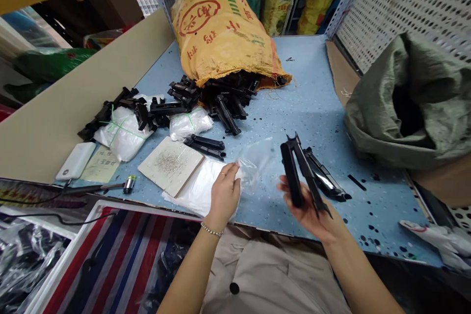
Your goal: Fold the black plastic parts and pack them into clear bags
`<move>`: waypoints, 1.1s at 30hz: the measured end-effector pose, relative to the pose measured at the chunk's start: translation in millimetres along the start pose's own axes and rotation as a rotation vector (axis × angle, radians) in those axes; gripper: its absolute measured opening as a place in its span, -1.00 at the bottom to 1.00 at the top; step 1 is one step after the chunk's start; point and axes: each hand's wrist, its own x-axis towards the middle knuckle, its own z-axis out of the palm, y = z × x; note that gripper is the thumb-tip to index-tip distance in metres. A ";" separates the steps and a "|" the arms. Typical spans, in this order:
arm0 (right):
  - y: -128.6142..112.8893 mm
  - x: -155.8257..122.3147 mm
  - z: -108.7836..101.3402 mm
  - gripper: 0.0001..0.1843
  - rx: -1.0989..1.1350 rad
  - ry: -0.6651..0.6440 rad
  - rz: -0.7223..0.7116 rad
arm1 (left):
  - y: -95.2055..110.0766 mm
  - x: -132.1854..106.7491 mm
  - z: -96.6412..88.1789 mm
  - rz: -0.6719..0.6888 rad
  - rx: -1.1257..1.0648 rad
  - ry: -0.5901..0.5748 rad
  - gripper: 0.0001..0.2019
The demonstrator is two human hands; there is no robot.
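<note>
My left hand [225, 189] pinches the edge of a clear plastic bag [255, 157] above the blue tabletop, just over a stack of white plastic bags [196, 186]. My right hand [312, 213] is closed around long black plastic parts [294, 169], held upright with forked ends at the top; whether they are one piece or two I cannot tell. Right behind that hand, more black parts [324, 174] lie on the table, one with a shiny surface. Two slim black parts [206, 146] lie beyond my left hand, beside a square white board [170, 164] with a speckled middle.
A big yellow woven sack [228, 29] spills black parts [228, 105] across the table. Tied bundles of clear bags [123, 132], a white power bank [76, 161] and a black-handled tool [99, 188] are at left. A grey-green sack [401, 103] stands at right, near a white glove [441, 240].
</note>
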 end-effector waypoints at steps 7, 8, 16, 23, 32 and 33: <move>30.5 -17.1 -2.8 -0.69 0.082 0.022 0.378 | 9.7 -0.5 9.9 0.056 -0.113 -0.089 -0.31; 31.7 -11.2 -2.4 -0.70 0.037 0.070 0.344 | 13.0 -5.0 8.6 0.077 -0.086 -0.138 -0.29; 38.7 11.6 31.4 -0.71 -0.664 0.103 -0.075 | 32.1 -42.2 -25.7 0.196 -0.086 -0.470 -0.18; 50.1 18.2 40.2 -0.61 -0.022 -0.107 0.176 | 29.8 -58.0 -51.7 0.282 -0.005 -0.262 -0.25; 58.0 -8.8 68.3 -0.67 -0.937 -0.182 -0.258 | 55.3 -76.6 -68.2 0.128 -0.044 -0.383 -0.51; 51.9 -12.6 67.0 -0.68 -0.930 -0.309 -0.195 | 58.2 -82.8 -87.7 0.060 -0.048 -0.379 -0.59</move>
